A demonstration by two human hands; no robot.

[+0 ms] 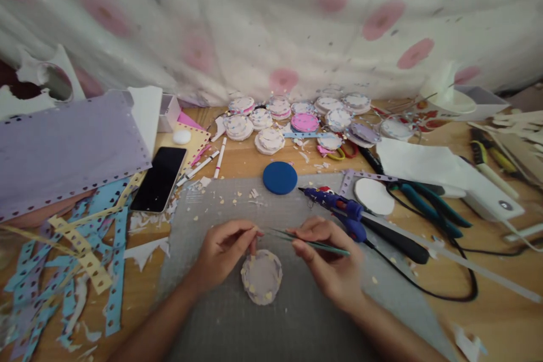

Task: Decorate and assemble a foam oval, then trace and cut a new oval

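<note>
A round, pale lilac piece (262, 277) with small cream pieces round its rim lies on the grey mat (203, 317). Just above its upper left edge is my left hand (231, 249), thumb and fingertips pinched together; what they hold is too small to make out. My right hand (326, 260), right of the round piece, grips green tweezers (324, 246). The tweezers' tips point left toward my left fingertips, with a small gap between them. Behind my hands a blue disc (280, 177) lies on the mat's far edge.
A blue glue gun (335, 202) with its cable, a white disc (374, 196) and pliers (436, 203) lie right. Several decorated discs (304, 121) stand along the back. A phone (159, 179), cut paper strips (116, 271) and a lilac sheet (72, 150) are left.
</note>
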